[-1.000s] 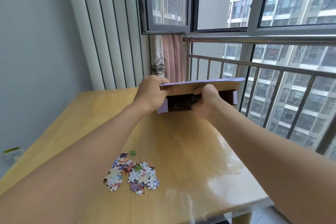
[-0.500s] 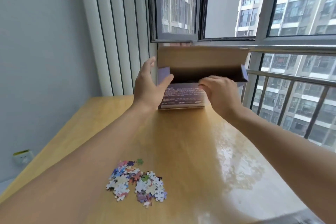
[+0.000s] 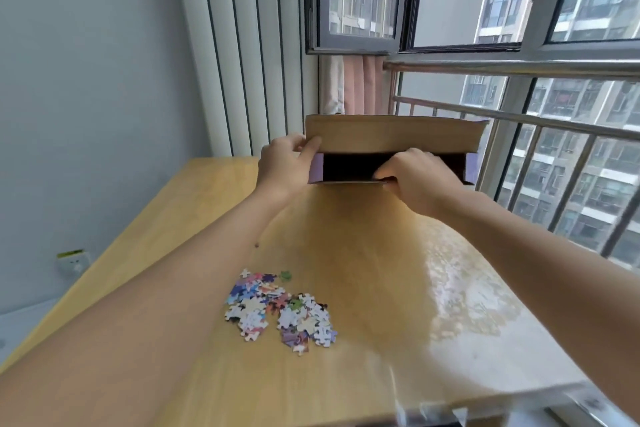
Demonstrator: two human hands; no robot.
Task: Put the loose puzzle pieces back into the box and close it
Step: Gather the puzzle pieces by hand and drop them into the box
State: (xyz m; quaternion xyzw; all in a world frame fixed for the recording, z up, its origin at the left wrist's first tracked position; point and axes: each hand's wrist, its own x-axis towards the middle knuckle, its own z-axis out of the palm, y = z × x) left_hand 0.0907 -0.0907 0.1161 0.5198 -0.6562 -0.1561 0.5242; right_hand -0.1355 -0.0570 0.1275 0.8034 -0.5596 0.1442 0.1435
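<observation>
A purple puzzle box [image 3: 391, 135] lies at the far end of the wooden table, its brown lid flap lifted and its dark inside showing. My left hand [image 3: 282, 161] grips the lid's left corner, thumb on the flap. My right hand [image 3: 414, 177] holds the box's front lower edge, fingers curled over it. A pile of several loose colourful puzzle pieces [image 3: 280, 310] lies on the table [image 3: 363, 253] nearer to me, between my forearms, apart from the box.
A metal railing [image 3: 519, 121] and windows run along the table's right and far side. White vertical panels and a pink curtain [image 3: 360, 85] stand behind the box. A wall socket [image 3: 73, 262] sits low on the left wall.
The lid was almost flat on the box, then swung up high, and now it sits lower and half open. My right hand moved from inside the opening to the front lower edge.
</observation>
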